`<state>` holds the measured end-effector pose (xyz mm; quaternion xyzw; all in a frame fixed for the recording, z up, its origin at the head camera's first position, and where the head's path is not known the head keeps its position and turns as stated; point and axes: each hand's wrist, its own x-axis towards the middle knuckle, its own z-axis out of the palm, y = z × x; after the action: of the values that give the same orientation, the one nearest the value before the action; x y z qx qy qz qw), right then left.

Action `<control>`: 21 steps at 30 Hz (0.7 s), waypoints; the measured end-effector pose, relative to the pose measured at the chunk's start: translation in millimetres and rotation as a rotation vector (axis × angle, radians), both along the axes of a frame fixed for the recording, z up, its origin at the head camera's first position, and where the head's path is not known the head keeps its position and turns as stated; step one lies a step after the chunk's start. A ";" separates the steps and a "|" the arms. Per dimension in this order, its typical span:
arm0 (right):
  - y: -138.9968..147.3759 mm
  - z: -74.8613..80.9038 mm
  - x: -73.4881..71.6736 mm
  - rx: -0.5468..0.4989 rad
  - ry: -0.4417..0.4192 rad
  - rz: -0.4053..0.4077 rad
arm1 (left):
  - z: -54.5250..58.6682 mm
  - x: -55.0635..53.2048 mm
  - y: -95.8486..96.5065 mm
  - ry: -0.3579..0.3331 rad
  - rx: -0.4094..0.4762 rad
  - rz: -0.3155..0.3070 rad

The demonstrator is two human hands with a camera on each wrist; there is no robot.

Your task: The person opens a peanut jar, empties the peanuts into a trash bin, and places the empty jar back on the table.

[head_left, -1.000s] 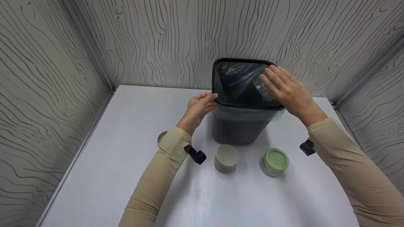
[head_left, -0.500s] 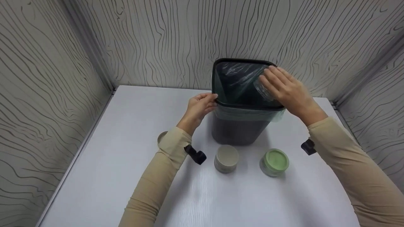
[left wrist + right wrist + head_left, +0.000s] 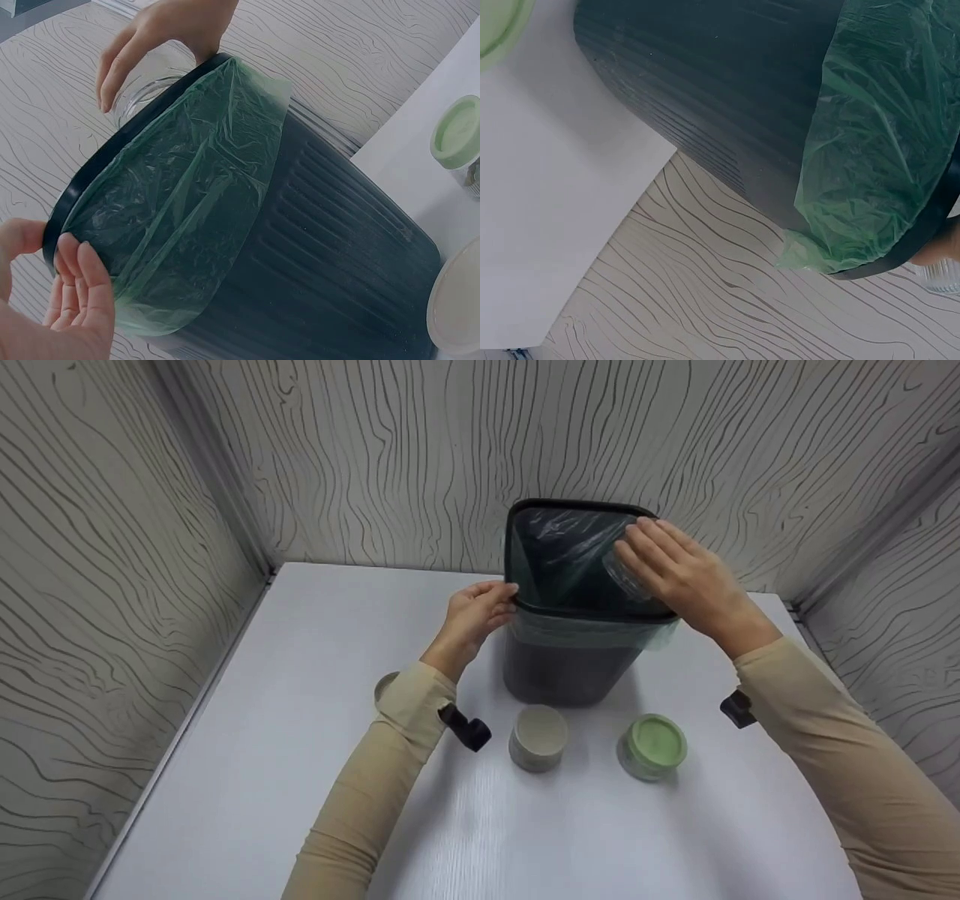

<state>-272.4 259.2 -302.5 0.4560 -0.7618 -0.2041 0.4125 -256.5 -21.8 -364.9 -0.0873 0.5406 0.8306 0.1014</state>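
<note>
A dark trash bin (image 3: 562,671) lined with a translucent green bag (image 3: 202,195) stands upright at the back of the table. My left hand (image 3: 476,619) pinches the bin's black rim at the near left corner, thumb on one side and fingers on the other in the left wrist view. Across the opening, my right hand (image 3: 686,577) reaches over the right side of the rim and holds a clear jar (image 3: 622,574) just inside the mouth. My fingers cover part of the jar. In the right wrist view only a bit of the jar (image 3: 939,276) shows past the rim.
In front of the bin stand a beige-topped jar (image 3: 540,735) and a green-lidded jar (image 3: 654,744). A small round beige object (image 3: 384,684) is half hidden behind my left sleeve. Wood-patterned walls (image 3: 420,457) close off the white table (image 3: 315,637) at the back and sides.
Almost nothing moves. The right hand and the clear jar shift very slightly at the rim; the left hand keeps its place on the bin.
</note>
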 end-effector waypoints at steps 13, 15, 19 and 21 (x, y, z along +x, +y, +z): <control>-0.9 0.6 -1.2 0.046 0.000 0.020 | 0.7 0.9 0.6 -0.001 -0.015 -0.009; -1.6 1.7 -2.1 0.048 0.002 0.025 | 0.7 0.9 0.3 0.001 -0.012 -0.005; -2.5 4.1 -3.2 0.036 -0.021 0.025 | 0.4 0.7 0.5 0.010 -0.004 -0.002; -2.3 4.8 -3.4 0.024 -0.039 0.026 | 0.1 0.9 0.5 0.010 -0.004 -0.002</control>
<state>-275.8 256.8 -297.7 0.4747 -0.7613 -0.1988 0.3944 -255.6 -21.3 -364.8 -0.0829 0.5428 0.8298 0.0994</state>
